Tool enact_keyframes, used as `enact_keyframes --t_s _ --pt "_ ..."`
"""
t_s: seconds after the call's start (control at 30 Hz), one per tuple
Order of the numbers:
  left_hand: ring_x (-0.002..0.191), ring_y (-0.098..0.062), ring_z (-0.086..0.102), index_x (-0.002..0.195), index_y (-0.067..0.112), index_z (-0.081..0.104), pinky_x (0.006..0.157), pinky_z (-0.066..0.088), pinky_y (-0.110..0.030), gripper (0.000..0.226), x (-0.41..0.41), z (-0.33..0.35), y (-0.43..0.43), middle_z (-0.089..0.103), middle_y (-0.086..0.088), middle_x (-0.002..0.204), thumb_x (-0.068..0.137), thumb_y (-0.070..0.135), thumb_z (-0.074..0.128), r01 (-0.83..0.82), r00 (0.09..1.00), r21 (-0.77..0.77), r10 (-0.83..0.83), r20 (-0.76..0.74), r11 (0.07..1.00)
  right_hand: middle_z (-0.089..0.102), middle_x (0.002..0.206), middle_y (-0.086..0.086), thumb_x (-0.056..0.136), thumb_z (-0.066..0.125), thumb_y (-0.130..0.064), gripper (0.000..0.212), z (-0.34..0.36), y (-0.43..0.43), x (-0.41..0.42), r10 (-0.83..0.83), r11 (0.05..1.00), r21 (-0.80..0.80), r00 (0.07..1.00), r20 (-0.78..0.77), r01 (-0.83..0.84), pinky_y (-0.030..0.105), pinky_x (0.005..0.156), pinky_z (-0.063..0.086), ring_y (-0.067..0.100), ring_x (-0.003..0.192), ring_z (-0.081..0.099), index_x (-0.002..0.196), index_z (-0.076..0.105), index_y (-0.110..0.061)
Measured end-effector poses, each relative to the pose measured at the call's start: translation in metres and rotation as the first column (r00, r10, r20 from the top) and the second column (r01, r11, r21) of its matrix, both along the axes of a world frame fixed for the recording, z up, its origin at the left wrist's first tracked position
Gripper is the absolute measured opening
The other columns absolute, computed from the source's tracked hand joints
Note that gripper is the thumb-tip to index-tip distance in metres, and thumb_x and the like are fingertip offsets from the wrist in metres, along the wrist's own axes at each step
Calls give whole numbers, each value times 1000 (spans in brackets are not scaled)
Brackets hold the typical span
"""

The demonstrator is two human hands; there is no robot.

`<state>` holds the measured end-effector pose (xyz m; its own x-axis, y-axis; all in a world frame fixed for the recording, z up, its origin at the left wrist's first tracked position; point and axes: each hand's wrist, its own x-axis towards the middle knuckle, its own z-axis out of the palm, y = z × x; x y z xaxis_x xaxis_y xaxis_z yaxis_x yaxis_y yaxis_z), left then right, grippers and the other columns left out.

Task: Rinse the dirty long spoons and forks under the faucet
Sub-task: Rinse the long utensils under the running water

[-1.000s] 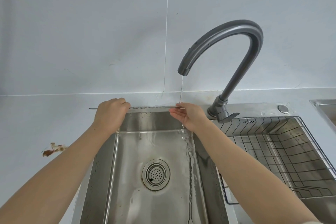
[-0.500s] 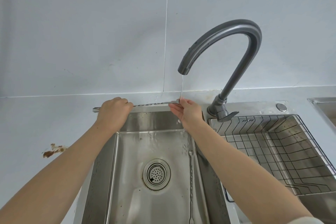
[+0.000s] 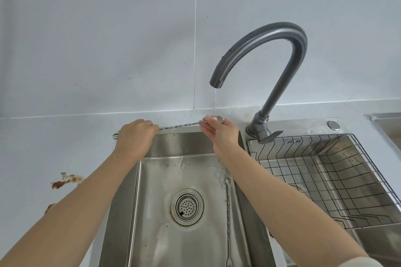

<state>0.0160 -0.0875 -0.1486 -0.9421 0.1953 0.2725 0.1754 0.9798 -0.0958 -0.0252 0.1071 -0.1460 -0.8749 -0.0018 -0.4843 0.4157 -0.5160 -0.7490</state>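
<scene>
A long twisted-handle spoon [image 3: 180,125] lies level above the back of the sink [image 3: 130,180]. My left hand [image 3: 136,136] grips its handle end, which sticks out to the left. My right hand [image 3: 219,131] holds the bowl end with fingers and thumb, right under the thin stream of water from the grey faucet [image 3: 260,54]. A second long utensil [image 3: 228,219], with a fork end toward me, lies flat in the basin along its right wall.
A round drain strainer [image 3: 187,206] sits in the basin's middle. A wire rack [image 3: 325,171] fills the right basin. The faucet's lever [image 3: 269,135] points right. Brown stains [image 3: 65,181] mark the counter on the left.
Both hands have lifted the spoon a little, and its bowl end has come up into the water stream. The view has shifted slightly downward.
</scene>
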Motion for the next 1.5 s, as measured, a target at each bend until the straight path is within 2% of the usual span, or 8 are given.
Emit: enact_keyframes --t_s 0.2,0.33,0.43,0.63,0.83,1.03,1.2,1.5 --pt "29 -19 35 34 8 47 55 -1 -4 44 3 7 5 27 0 34 8 -19 70 -19 1000 -13 19 18 1000 64 79 14 101 29 -32 42 0 -7 1 59 996 -69 996 73 -53 26 65 56 23 70 64 80 52 -4" --pt "29 -20 41 35 9 49 54 -2 -5 44 1 10 8 44 -3 32 11 -18 74 -24 999 -38 25 22 999 62 77 11 96 47 -8 22 1 -7 1 40 993 -111 999 -17 -41 22 60 58 16 59 68 74 48 -7" --pt "31 -18 38 36 10 50 55 -3 -6 45 -2 11 11 44 -3 33 9 -17 73 -20 1000 -41 20 18 999 59 72 5 86 57 6 26 1 -5 1 -17 988 -154 1000 -25 13 18 59 58 11 56 67 68 47 -11" --pt "30 -17 32 32 9 46 60 -2 -5 45 -7 17 31 41 -3 31 3 -18 67 45 998 -23 -46 -43 999 67 59 6 99 40 -28 37 7 -7 0 11 998 -63 998 66 -7 21 54 58 14 52 67 74 55 -6" --pt "39 -15 20 32 9 46 59 -3 -6 46 -12 20 38 36 -2 30 3 -19 68 61 994 -19 -62 -90 998 59 78 10 86 57 5 17 6 -3 2 -5 998 -61 999 -43 2 18 60 58 10 56 65 73 53 -5" --pt "42 -15 18 32 10 45 58 -4 -7 46 -12 19 36 16 5 47 2 -18 68 60 993 -31 -63 -102 998 65 61 7 96 48 -23 32 11 -2 5 -28 998 -49 999 39 30 22 58 57 13 51 66 71 57 -5" --pt "41 -15 17 38 19 29 58 -4 -7 63 -5 17 22 -10 9 56 2 -18 66 72 992 -26 -74 -103 997 62 74 8 89 56 -3 19 14 -2 8 27 999 -32 1000 16 -26 20 63 56 16 66 63 71 57 -5" --pt "38 -15 22 35 8 49 53 -4 -7 45 7 22 -6 20 4 44 11 -18 76 -15 1000 -75 15 -12 997 64 77 12 99 39 -25 34 21 -10 9 115 992 -68 989 92 -109 24 63 57 20 70 65 80 56 -2"
